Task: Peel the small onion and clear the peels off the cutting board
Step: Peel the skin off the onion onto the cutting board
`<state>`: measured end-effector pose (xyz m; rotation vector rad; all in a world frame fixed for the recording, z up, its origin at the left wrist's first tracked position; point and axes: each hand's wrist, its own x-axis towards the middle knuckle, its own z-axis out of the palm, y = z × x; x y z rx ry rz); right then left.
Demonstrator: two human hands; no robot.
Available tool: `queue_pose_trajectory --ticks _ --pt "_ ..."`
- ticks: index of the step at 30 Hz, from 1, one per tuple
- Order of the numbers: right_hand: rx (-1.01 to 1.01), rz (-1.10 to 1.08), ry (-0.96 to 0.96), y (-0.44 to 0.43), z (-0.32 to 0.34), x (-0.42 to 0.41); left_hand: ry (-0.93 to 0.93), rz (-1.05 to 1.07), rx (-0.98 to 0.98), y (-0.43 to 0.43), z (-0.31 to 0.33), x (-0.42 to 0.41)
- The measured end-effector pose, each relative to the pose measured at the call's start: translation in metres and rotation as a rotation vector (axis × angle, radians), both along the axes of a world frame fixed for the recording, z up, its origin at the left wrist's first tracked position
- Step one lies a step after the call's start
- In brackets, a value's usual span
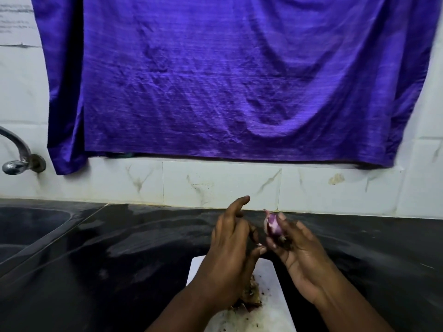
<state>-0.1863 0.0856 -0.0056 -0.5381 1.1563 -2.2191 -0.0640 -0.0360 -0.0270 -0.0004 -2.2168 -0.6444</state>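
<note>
The right hand (299,255) gripped the small onion (273,226) in its fingertips, raised above the far end of the cutting board (273,281). The left hand (230,243) hovered just beside it, index finger lifted and the others loosely curled. Blur hid whether it pinched any skin. A heap of peels (251,298) lay on the board, which sat on the black counter (119,259).

The white rectangular cutting board (271,279) lies on the black stone counter (143,248), dry brown peels (251,298) on it, sunken sink (28,226) at ten o'clock.
</note>
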Motion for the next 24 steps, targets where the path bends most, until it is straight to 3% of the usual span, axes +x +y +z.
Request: queue_pose_trajectory --ticks 8,13,18,24 --pt "0.112 0.099 0.152 -0.003 -0.005 0.008 0.100 0.134 -0.091 -0.003 0.003 0.001" --pt "0.166 0.081 0.214 -0.003 -0.007 0.009 0.131 0.134 -0.041 -0.005 0.003 0.001" --pt "0.203 0.064 0.268 0.000 -0.003 0.012 0.061 0.114 -0.064 -0.007 0.003 0.002" --pt "0.208 0.066 0.321 0.000 -0.002 0.013 -0.166 0.074 -0.162 -0.011 0.000 0.005"
